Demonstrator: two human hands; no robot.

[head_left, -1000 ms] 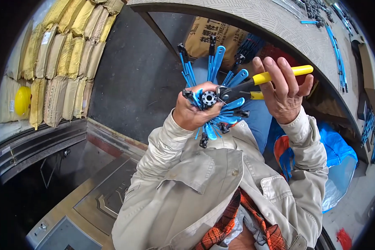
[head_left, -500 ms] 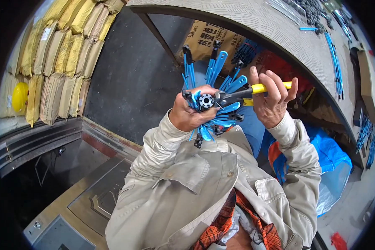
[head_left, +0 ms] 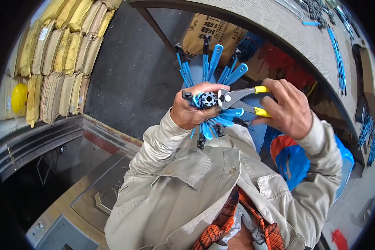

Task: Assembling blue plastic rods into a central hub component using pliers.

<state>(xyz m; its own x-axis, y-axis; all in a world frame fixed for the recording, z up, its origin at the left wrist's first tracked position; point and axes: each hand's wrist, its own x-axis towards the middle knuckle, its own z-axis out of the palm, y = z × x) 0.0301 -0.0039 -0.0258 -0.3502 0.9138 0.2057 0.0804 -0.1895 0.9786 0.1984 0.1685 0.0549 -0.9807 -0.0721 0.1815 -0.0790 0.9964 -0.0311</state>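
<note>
Sacks [head_left: 56, 52] stacked left, table [head_left: 254, 16] beyond pliers [head_left: 239, 94], blue bag [head_left: 295, 166] behind right sleeve [head_left: 323, 137]

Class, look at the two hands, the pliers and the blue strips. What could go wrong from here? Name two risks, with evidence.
1. Nipped fingers: the right hand holds the yellow-handled pliers with their jaws close to the left hand, so a slip might pinch it.
2. Damaged strips: blue strips fan out right beside the pliers, so one could be caught or bent.
</note>
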